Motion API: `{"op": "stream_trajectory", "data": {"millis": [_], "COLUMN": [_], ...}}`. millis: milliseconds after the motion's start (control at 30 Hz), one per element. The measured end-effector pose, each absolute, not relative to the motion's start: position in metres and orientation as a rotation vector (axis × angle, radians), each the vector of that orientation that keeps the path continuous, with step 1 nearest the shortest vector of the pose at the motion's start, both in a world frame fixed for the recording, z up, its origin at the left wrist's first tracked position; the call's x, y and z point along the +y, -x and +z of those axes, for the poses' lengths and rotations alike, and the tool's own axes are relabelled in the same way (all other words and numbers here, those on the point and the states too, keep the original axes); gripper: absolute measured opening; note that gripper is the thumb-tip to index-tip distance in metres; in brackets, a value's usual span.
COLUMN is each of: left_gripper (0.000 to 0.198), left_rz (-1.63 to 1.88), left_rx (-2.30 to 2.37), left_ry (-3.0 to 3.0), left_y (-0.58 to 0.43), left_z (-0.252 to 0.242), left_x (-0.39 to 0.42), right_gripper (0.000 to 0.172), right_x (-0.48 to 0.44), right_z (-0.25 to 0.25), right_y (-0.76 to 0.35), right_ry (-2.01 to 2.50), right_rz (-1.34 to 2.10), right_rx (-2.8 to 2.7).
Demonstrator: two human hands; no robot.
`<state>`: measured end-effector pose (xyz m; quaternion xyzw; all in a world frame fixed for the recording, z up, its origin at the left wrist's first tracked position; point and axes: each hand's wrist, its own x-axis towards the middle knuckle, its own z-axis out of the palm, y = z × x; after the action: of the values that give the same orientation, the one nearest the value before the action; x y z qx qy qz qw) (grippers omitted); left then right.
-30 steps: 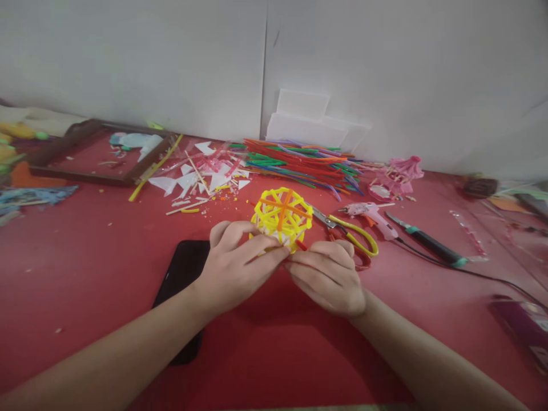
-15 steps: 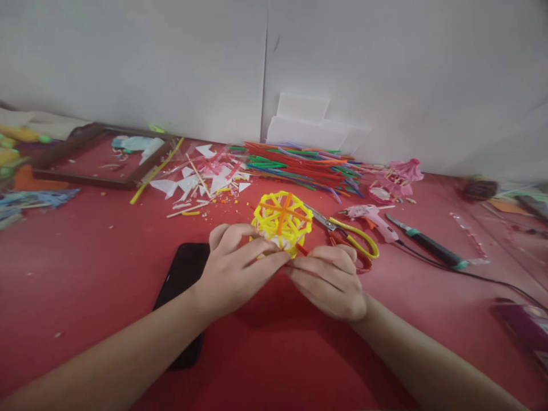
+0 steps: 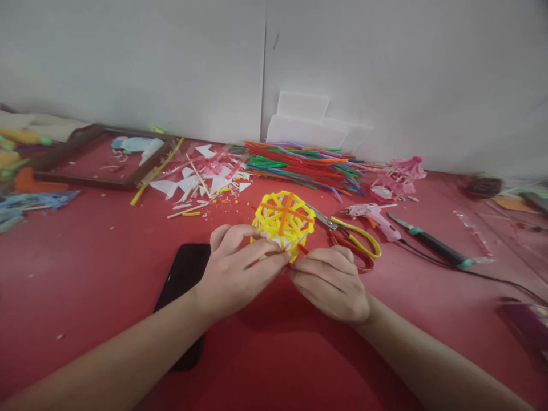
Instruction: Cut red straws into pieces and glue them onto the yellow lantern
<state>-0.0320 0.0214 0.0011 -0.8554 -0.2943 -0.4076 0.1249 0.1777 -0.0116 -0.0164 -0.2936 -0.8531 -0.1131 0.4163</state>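
A round yellow straw lattice with orange cross spokes (image 3: 283, 219) is tilted up above the red tabletop (image 3: 94, 257). My left hand (image 3: 233, 271) is closed on its near rim, fingers wrapped around the left side. My right hand (image 3: 331, 282) is closed in a pinch on a short red straw piece (image 3: 302, 249) at the lattice's near right edge. The fingertips of both hands meet just below the lattice.
A black phone (image 3: 184, 285) lies under my left forearm. Yellow-handled scissors (image 3: 351, 237), a pink glue gun (image 3: 373, 217) and a teal-handled tool (image 3: 432, 245) lie to the right. A pile of coloured straws (image 3: 299, 160), white scraps (image 3: 201, 180) and a wooden frame (image 3: 98, 157) are behind.
Almost nothing has moved. Both hands stay on the lattice, with only a slight shift of the fingers and of the view.
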Motion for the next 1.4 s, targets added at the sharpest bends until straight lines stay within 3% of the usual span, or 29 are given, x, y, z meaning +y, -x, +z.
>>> {"op": "stream_trajectory", "data": {"millis": [267,1000,1400], "left_gripper": [0.016,0.015,0.016], "left_rz": [-1.216,-1.251,-1.264], "left_rx": [-0.875,-0.809,-0.810], "left_ry": [2.506,2.464,2.491], "left_y": [0.031,0.029,0.029], "left_z": [0.004,-0.001,0.001], "left_x": [0.021,0.024,0.023], "right_gripper": [0.020,0.013,0.018], "right_x": [-0.014,-0.013,-0.013], "right_z": [-0.017,-0.023,-0.025], "right_y": [-0.179,-0.180,-0.178], "right_ry": [0.773,0.740,0.743], "right_rz": [-0.304,-0.309,-0.375], "right_rx": [-2.170,-2.132,-2.075]}}
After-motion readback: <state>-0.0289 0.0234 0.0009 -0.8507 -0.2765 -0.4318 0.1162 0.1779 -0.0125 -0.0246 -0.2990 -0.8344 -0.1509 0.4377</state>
